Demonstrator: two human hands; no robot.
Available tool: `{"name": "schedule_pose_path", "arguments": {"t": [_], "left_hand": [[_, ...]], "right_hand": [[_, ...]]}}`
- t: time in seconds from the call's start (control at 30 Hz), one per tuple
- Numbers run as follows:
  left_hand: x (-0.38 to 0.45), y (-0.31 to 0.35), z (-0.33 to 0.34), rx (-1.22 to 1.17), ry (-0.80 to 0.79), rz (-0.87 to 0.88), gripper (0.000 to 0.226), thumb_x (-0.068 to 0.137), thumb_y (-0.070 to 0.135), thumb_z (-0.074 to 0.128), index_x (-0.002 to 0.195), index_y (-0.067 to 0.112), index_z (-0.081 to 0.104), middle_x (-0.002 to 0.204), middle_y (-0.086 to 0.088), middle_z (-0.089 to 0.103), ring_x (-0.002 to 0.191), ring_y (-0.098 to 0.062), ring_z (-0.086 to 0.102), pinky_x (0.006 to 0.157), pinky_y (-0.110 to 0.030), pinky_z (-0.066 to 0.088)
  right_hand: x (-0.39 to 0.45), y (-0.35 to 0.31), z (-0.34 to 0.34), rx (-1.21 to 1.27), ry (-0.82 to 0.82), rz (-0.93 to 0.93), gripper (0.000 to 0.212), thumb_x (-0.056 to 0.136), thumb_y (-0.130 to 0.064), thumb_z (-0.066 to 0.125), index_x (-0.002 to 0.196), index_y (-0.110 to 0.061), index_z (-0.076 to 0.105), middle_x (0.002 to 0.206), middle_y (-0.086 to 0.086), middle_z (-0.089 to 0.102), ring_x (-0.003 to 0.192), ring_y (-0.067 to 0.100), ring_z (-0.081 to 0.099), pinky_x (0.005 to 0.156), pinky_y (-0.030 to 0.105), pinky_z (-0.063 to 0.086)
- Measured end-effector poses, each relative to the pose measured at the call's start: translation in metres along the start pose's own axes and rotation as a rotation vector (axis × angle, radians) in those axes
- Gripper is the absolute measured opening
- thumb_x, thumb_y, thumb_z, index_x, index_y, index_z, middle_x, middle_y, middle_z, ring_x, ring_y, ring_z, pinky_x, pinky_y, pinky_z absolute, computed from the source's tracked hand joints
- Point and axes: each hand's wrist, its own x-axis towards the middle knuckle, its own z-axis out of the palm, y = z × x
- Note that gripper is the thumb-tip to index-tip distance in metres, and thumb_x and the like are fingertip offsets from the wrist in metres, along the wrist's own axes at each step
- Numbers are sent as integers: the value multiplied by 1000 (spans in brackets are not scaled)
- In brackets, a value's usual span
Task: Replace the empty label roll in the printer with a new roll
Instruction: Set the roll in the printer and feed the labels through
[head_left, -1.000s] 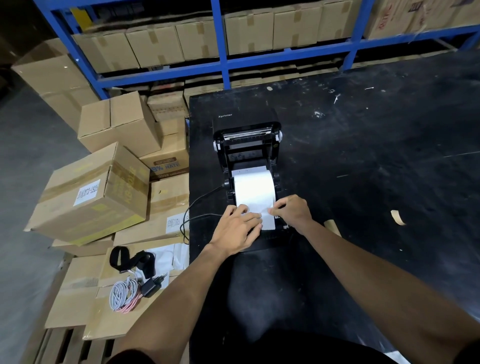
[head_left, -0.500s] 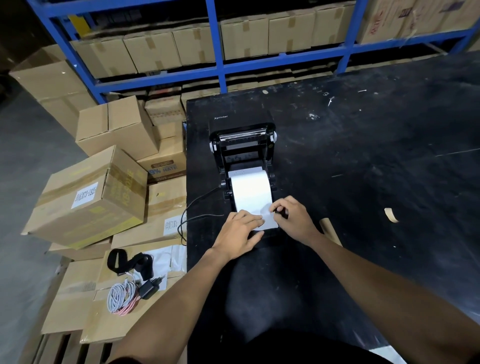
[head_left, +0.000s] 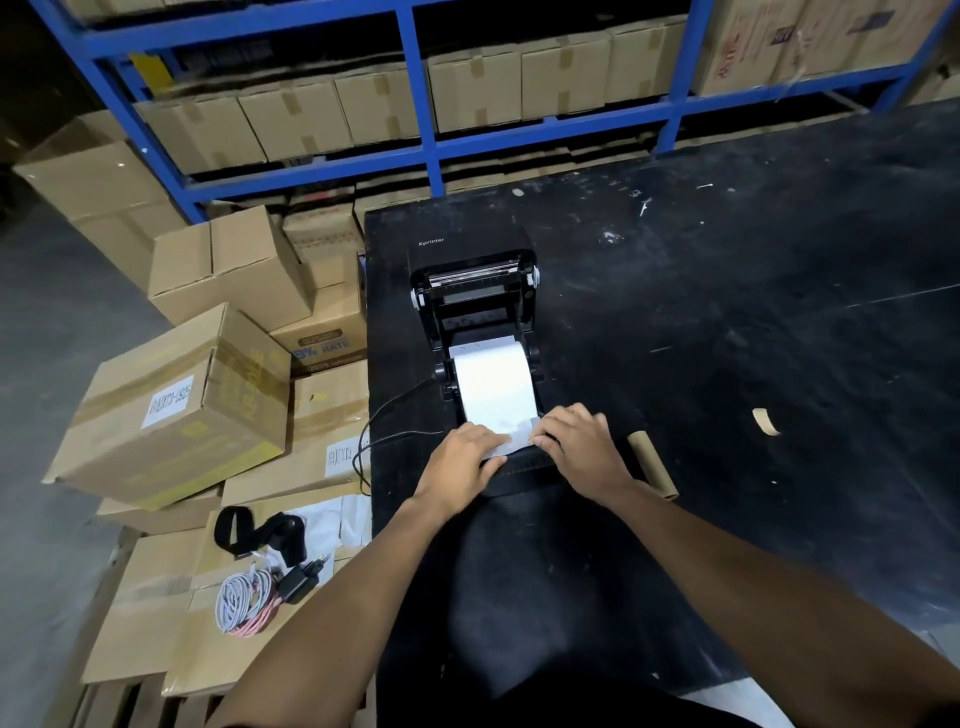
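Observation:
A black label printer (head_left: 475, 291) stands on the black table (head_left: 727, 322) with its lid swung up and back. A white label roll (head_left: 493, 384) sits in its bay, and the paper's loose end runs forward over the front edge. My left hand (head_left: 465, 460) lies flat on the left of that paper end. My right hand (head_left: 584, 447) pinches the paper's right edge with its fingertips. An empty brown cardboard core (head_left: 652, 465) lies on the table just right of my right wrist.
A torn scrap of brown tape (head_left: 765, 421) lies further right on the table. The printer's cable (head_left: 384, 431) hangs off the left edge. Cardboard boxes (head_left: 171, 405) are stacked at the left, with coiled cables and a charger (head_left: 260, 597) on them. Blue shelving (head_left: 415, 104) stands behind.
Both hands stay at the paper's front end; my right hand has shifted slightly along its right edge. The camera view has drifted a little.

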Motion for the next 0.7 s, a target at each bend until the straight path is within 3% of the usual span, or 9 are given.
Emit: {"name": "schedule_pose_path", "arguments": {"t": [0.1,0.23,0.37,0.5,0.7], "left_hand": [[-9,-2,-2,-44,63,3,19,94,18,66,109,15,77,98,-3,76,97,-21,66,89,-34,52],[-19,1,0,-28,107,50,17,91,17,70,105,14,79,95,-2,79,92,-24,69,88,-37,53],[-27,6,0,-45,149,74,14,91,16,70,100,15,80,91,1,78,87,-21,68,83,-29,49],[-39,7,-1,-50,150,113,15,91,11,70,102,12,79,87,-1,77,83,-23,68,81,-34,54],[-52,12,4,-36,161,142,9,90,7,70,95,6,78,85,-5,75,79,-28,66,76,-34,55]], "right_hand": [[-9,2,2,-8,1,-31,21,102,-31,46,96,-28,66,108,-15,61,109,14,49,83,34,28],[-19,3,1,18,-18,-162,18,100,-36,49,102,-29,66,112,-18,61,113,8,48,86,33,31],[-22,-2,1,-15,9,-192,19,99,-28,55,101,-27,74,96,-10,66,105,14,56,82,30,28],[-32,-3,4,-53,55,-240,13,95,-18,63,99,-20,76,87,-2,65,94,23,62,79,36,39],[-45,3,11,-69,40,-326,18,89,-10,68,102,-20,73,91,-3,66,97,22,61,77,39,45]]}}
